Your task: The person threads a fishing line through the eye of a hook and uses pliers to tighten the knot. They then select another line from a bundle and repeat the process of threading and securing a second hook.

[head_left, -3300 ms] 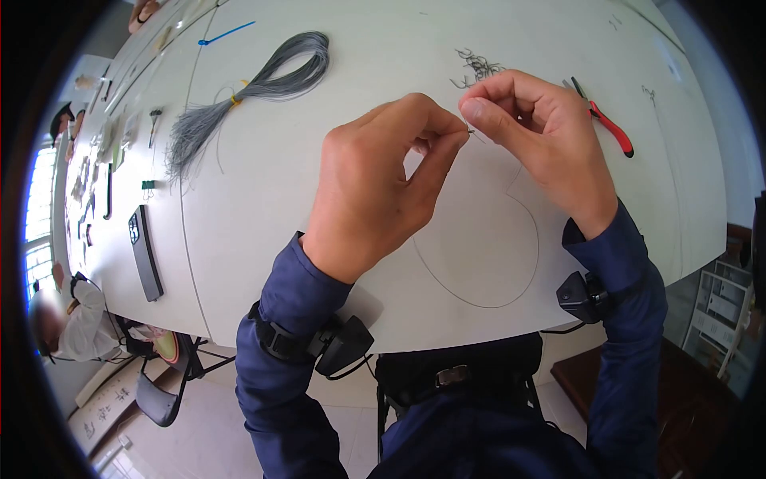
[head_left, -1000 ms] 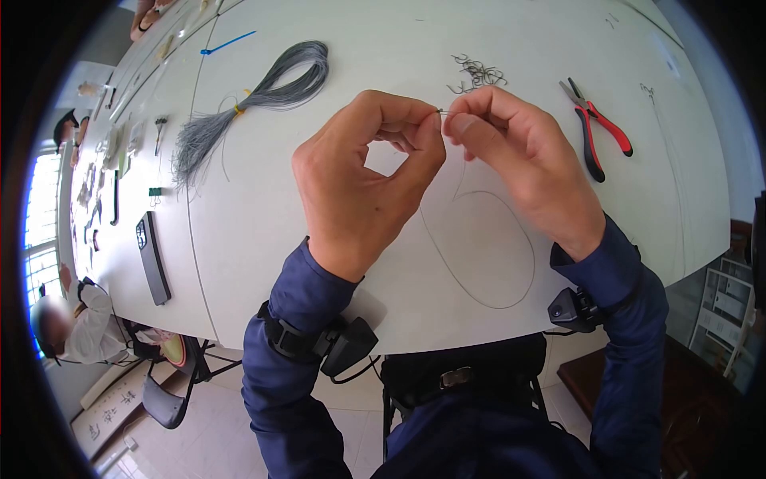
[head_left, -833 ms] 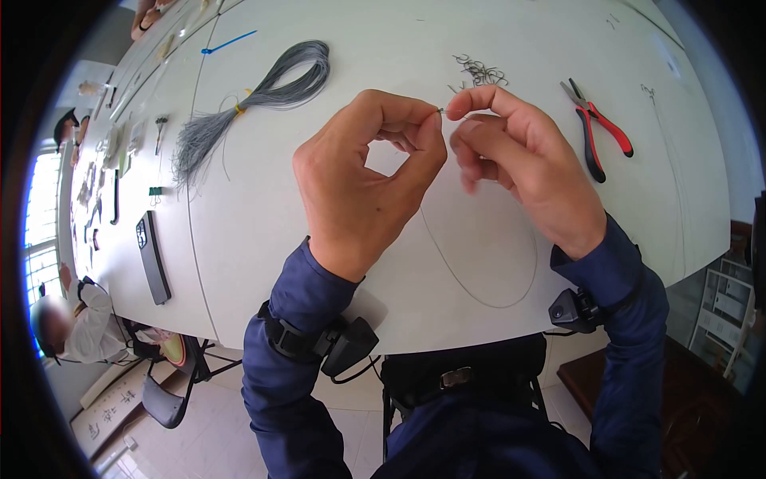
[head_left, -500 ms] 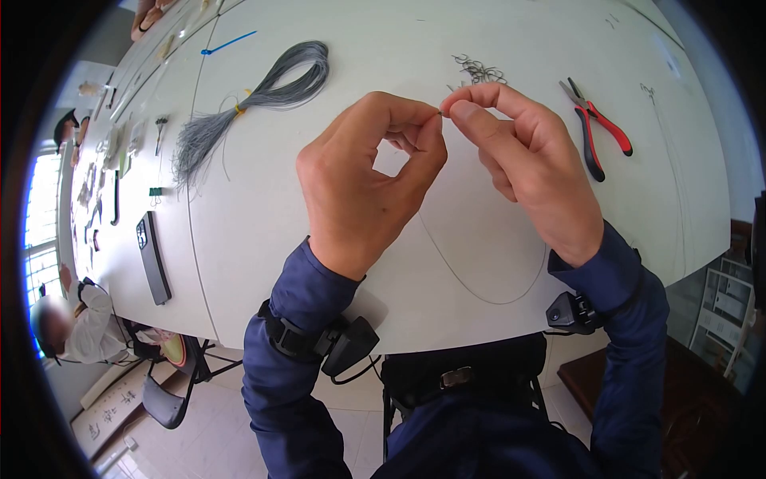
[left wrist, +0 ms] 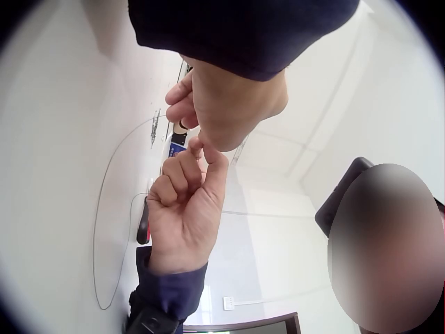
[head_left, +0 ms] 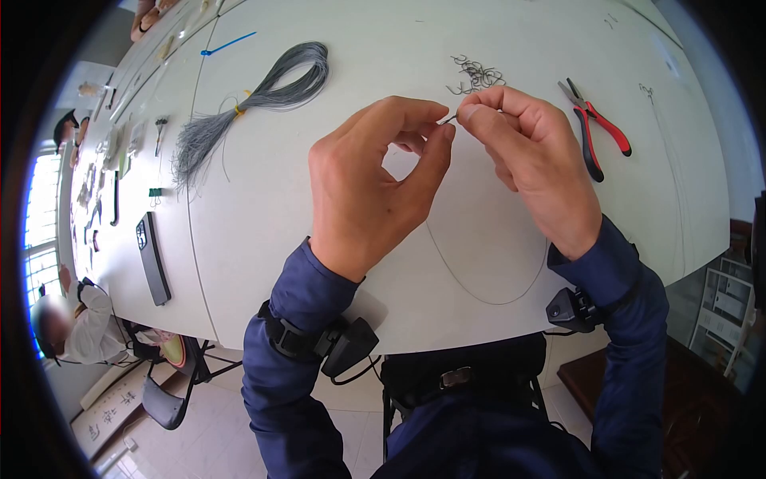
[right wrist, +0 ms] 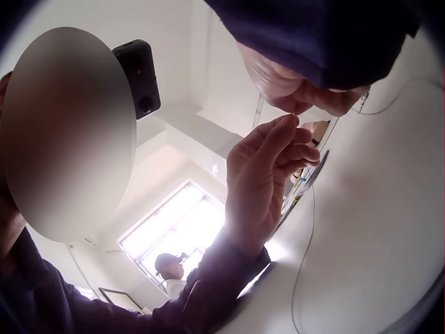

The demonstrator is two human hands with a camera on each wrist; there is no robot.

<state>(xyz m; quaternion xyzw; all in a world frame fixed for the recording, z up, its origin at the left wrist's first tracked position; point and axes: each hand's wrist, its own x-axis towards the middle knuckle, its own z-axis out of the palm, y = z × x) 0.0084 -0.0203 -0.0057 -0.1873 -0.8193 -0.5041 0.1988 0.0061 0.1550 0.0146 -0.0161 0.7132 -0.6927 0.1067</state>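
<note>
A small dark fish hook [head_left: 449, 120] bridges the fingertips of both hands in the head view. The right hand [head_left: 531, 152] pinches one end between thumb and index finger, its other fingers curled in. Around the other end curve the thumb and index finger of the left hand [head_left: 371, 176], their tips slightly parted. A thin grey line [head_left: 503, 303] hangs from the hands in a wide loop over the white table [head_left: 263, 263]. Just beyond the right hand lies a pile of dark fish hooks [head_left: 479, 73]. The fingers hide most of the held hook.
Pliers with red and black handles [head_left: 594, 128] lie right of the hands. A tied bundle of grey line [head_left: 283, 76] and a blue zip tie [head_left: 229, 43] lie at the back left. A phone [head_left: 153, 259] sits farther left. Thin lines with hooks [head_left: 650, 92] lie far right.
The right hand's fingers opened briefly, then closed at the hook and drew slightly right. The left thumb and index finger have parted a little, showing more of the hook. The line's loop has widened.
</note>
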